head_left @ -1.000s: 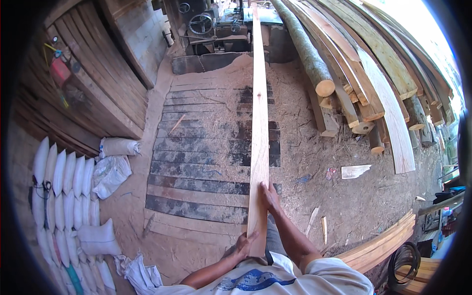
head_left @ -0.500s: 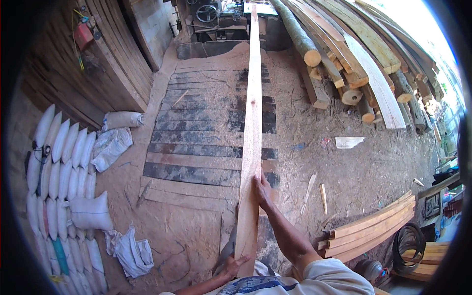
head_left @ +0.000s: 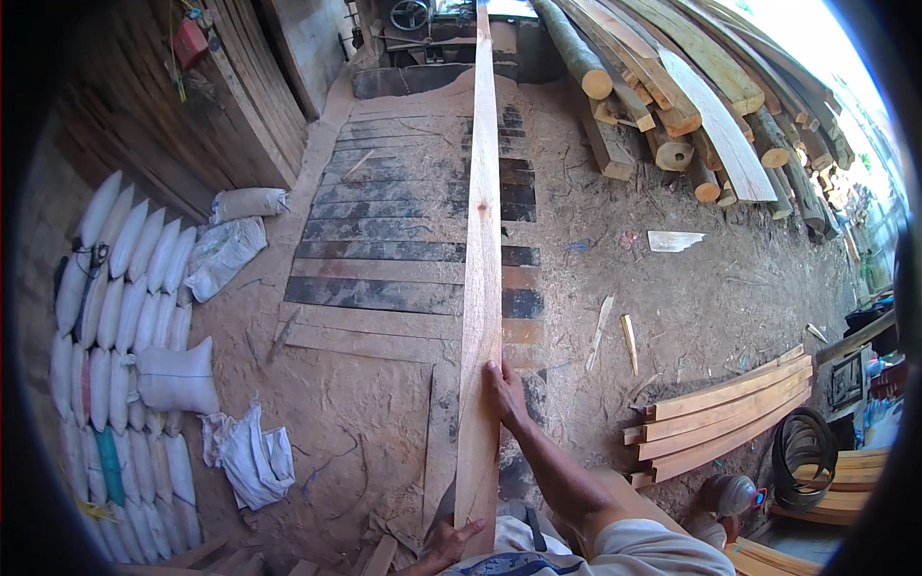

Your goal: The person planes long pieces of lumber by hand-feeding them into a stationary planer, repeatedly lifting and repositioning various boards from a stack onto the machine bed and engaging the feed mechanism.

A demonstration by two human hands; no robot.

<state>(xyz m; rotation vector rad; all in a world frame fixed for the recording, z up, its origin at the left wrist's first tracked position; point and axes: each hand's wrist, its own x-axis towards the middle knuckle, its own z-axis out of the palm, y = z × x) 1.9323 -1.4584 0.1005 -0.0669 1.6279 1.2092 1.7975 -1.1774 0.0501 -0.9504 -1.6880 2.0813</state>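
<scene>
A long pale plank [head_left: 483, 250] with a small knot runs straight away from my body toward a dark machine with a handwheel [head_left: 408, 15] at the top of the view. My right hand [head_left: 506, 394] grips the plank's right side part-way along, thumb on its face. Lower down, at the bottom edge of the view, my left hand [head_left: 451, 538] holds the near end with the thumb across it. Below the plank, dark and pale floor strips [head_left: 375, 293] lie under sawdust.
White sacks [head_left: 149, 250] are stacked at the left beside leaning boards [head_left: 192, 106]. Logs and planks [head_left: 663, 77] are piled at the upper right. A short stack of cut boards [head_left: 720, 418], black coiled bands [head_left: 805, 451] and a clear jug [head_left: 732, 494] sit at the lower right.
My hands and the plank's near end have shifted down and left in the view, both hands still gripping it. The surroundings have slid upward, showing more floor near me.
</scene>
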